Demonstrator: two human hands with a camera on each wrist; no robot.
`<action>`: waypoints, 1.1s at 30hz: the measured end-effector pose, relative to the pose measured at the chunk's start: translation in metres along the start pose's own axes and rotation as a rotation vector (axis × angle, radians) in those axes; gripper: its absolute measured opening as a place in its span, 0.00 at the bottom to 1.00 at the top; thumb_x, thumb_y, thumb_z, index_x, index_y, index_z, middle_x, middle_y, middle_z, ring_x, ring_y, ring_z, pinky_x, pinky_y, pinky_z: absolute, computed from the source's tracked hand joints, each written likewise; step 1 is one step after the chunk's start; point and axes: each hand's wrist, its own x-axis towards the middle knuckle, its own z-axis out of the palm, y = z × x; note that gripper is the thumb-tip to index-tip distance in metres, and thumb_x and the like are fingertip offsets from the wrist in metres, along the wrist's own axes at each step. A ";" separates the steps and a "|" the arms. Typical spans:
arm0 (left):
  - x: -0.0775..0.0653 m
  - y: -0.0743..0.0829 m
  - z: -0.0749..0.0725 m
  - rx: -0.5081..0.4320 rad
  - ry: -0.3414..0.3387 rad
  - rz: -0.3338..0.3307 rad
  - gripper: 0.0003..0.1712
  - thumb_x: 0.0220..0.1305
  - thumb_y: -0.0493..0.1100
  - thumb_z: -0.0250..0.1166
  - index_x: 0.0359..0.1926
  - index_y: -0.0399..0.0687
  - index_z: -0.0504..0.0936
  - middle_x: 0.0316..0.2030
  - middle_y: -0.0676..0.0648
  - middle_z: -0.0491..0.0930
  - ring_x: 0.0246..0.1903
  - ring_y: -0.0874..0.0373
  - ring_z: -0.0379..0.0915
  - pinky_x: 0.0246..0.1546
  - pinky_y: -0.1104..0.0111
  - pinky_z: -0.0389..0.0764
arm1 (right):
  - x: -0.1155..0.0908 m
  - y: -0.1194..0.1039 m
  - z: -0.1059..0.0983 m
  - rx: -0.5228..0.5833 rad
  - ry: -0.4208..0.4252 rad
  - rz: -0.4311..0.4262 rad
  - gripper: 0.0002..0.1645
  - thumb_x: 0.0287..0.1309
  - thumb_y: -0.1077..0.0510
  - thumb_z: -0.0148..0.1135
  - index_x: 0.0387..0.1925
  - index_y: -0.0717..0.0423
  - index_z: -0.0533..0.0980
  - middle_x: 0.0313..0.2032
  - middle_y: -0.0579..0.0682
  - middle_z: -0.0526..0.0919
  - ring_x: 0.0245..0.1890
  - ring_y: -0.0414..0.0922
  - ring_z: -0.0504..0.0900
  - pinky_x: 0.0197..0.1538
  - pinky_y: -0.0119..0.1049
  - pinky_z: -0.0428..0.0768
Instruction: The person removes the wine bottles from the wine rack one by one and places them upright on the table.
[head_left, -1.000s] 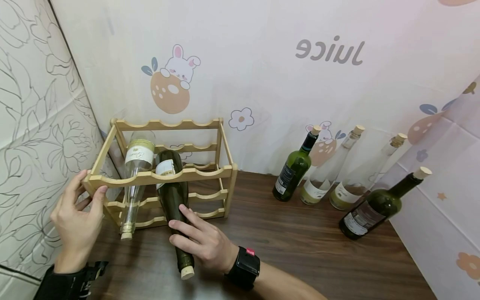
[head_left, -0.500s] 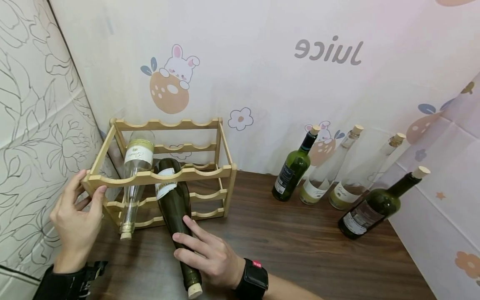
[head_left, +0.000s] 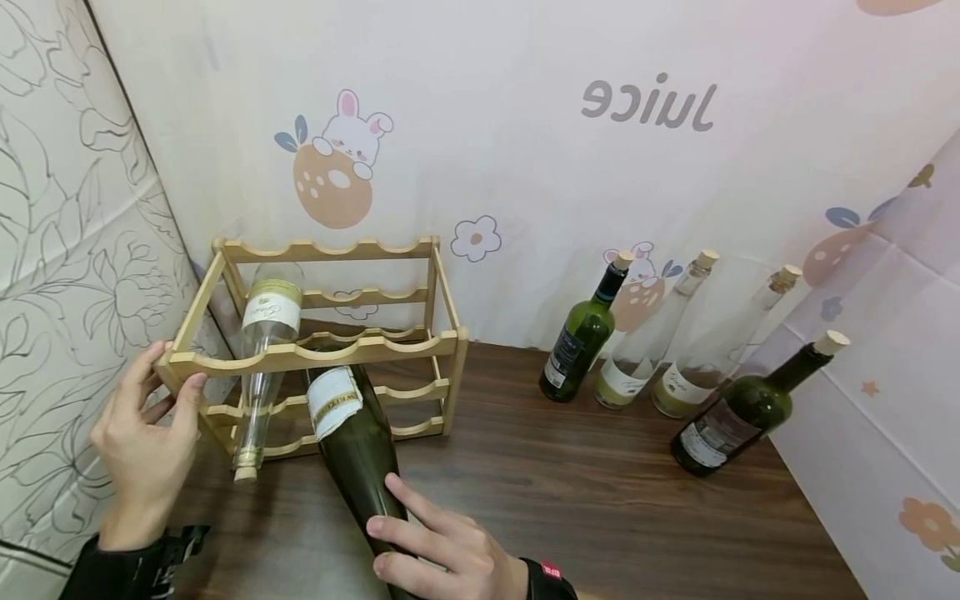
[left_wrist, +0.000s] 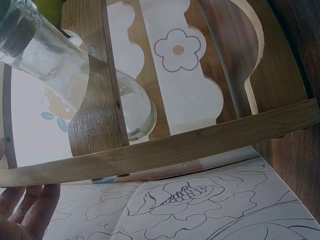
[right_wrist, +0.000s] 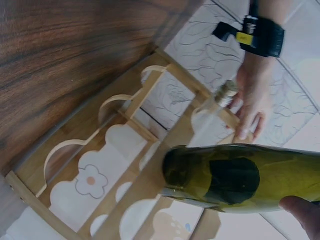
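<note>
My right hand [head_left: 453, 546] grips a dark green wine bottle [head_left: 367, 467] by its lower part, neck towards me. The bottle's base end is still under the front top rail of the wooden wine rack [head_left: 300, 354]; its neck runs off the bottom of the head view. In the right wrist view the green bottle [right_wrist: 235, 177] lies across the rack, with my thumb against it. My left hand [head_left: 146, 442] pinches the rack's front left corner between thumb and fingers. Beside it a clear bottle [head_left: 266, 367] with a cork lies in the rack's leftmost slot, neck forward.
On the right of the wooden table [head_left: 555, 492] stand a green bottle [head_left: 577, 342], two clear bottles [head_left: 622, 375] and a darker green bottle [head_left: 731, 425], all corked. Patterned curtains [head_left: 487, 125] close off the back and sides.
My right hand has drawn the green bottle forward and to the right, so most of it now lies in front of the rack's top rail. The left hand keeps its hold on the corner.
</note>
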 end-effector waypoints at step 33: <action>0.000 -0.002 -0.002 0.021 -0.015 0.001 0.30 0.59 0.30 0.77 0.63 0.39 0.84 0.54 0.60 0.83 0.52 0.88 0.76 0.48 0.97 0.75 | 0.009 -0.007 -0.119 0.605 -0.073 0.766 0.29 0.54 0.76 0.74 0.57 0.60 0.78 0.55 0.60 0.87 0.65 0.51 0.84 0.68 0.41 0.87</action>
